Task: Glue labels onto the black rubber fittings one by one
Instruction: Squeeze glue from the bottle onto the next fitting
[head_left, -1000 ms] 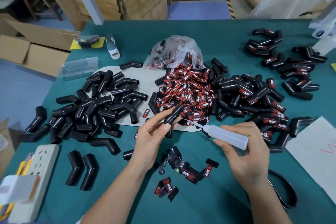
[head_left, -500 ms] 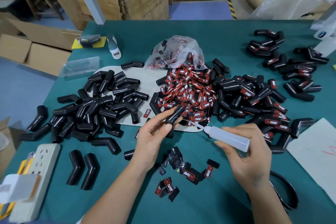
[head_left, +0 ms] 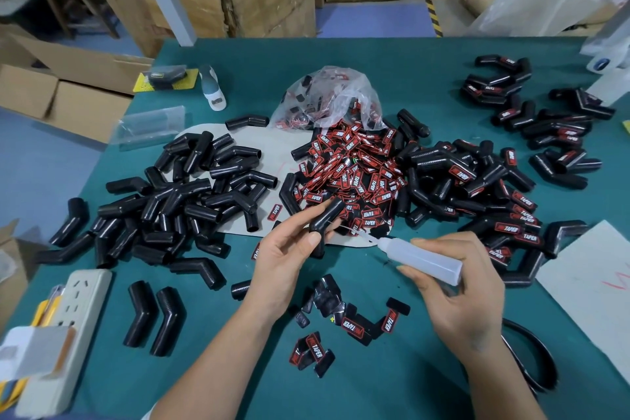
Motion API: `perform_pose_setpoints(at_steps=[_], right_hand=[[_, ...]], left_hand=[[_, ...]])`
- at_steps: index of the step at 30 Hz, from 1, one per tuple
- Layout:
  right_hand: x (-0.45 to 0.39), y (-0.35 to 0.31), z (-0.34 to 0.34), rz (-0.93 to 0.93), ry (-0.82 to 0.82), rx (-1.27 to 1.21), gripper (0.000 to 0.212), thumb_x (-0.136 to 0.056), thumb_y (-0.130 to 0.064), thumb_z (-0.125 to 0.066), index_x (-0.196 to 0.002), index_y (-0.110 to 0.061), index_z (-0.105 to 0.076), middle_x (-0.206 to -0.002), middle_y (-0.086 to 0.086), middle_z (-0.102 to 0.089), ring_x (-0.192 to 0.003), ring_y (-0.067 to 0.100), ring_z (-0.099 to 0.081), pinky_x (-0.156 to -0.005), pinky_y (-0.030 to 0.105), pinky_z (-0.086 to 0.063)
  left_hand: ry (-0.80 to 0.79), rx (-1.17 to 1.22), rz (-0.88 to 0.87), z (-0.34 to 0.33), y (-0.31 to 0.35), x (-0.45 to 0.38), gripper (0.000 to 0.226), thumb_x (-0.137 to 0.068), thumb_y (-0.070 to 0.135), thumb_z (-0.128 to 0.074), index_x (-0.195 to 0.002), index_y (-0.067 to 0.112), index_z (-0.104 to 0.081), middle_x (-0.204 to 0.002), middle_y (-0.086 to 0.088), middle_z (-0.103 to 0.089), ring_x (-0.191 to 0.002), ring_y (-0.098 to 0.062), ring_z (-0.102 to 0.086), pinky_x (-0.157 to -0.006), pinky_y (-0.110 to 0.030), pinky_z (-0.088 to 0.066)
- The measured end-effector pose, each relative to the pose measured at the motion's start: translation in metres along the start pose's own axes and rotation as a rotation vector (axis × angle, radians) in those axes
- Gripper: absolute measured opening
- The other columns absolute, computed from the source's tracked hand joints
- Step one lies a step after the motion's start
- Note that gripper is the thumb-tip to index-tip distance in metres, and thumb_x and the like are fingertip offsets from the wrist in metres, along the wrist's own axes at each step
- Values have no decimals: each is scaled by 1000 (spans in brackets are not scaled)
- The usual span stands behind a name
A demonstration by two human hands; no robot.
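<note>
Head view, frame center: pinching bent fitting in left hand, gripping glue bottle in right hand; risking excess glue smearing onto fingers.

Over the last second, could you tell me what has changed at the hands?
Very little. The left hand still grips the same black fitting, and the right hand still holds the glue bottle with its nozzle aimed at the fitting. Nothing was taken or let go; the piles lie as before.
</note>
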State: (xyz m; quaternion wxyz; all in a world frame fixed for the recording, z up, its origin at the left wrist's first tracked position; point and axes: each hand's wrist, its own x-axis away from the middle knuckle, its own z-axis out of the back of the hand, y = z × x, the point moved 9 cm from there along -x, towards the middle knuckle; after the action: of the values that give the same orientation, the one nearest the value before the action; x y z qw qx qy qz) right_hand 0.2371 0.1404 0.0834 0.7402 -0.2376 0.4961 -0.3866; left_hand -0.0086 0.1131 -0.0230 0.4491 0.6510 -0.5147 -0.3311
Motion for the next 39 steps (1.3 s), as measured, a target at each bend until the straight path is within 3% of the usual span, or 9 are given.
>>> perform_pose_setpoints(at_steps=[6,10,23,29,34,39], right_hand=[[0,3,4,3,26,13,25,-88,-26,-74,-104,-10,-65,-95,9,-66,-102,-7,-57,-83,7,-42],[1,1,1,11,2,-4,26,-92,-34,-73,-109,-16,-63,-97,4,-66,-103,-7,-57,-83,8,-43],[1,3,4,-14,17,4,28,-85,-27,-74,-110,-23,-63,-107,-13,-63,-102,-9,-58,-80,5,-42],[1,1,1,-8,0,0,26,-93,-38,-72,-109,-20,-62,-100,-4,-64,-102,-8,-58,-80,7,-43],[1,3,5,-8,31,15,26,-87,-27,-74,-109,-21,-62,-99,-3,-64,-102,-9,-57,-81,6,-42],[1,1,3,1,13,6,25,-88,-29,-73,-108,-19,-63,-100,-4,-63,-102,-9,-57,-82,6,-42]], left_hand=[[0,-25,13,3,-3,1,48,-101,26,-72,-145,10,-61,-142,-19,-65,-132,-40,-62,-113,-47,-48],[-11,-14,4,0,-1,1,47,-102,25,-71,-145,8,-60,-144,-21,-63,-133,-39,-61,-110,-41,-50],[12,-14,14,0,1,1,50,-98,30,-75,-143,9,-63,-141,-18,-65,-129,-38,-65,-111,-42,-50],[28,-14,23,-1,3,3,51,-96,33,-77,-141,11,-65,-139,-17,-68,-126,-36,-67,-108,-37,-51],[35,-14,28,-1,4,4,51,-95,34,-78,-141,13,-66,-135,-16,-70,-123,-34,-68,-108,-36,-51],[40,-23,33,-2,5,4,52,-94,37,-78,-140,14,-67,-134,-17,-70,-122,-33,-68,-108,-38,-51]])
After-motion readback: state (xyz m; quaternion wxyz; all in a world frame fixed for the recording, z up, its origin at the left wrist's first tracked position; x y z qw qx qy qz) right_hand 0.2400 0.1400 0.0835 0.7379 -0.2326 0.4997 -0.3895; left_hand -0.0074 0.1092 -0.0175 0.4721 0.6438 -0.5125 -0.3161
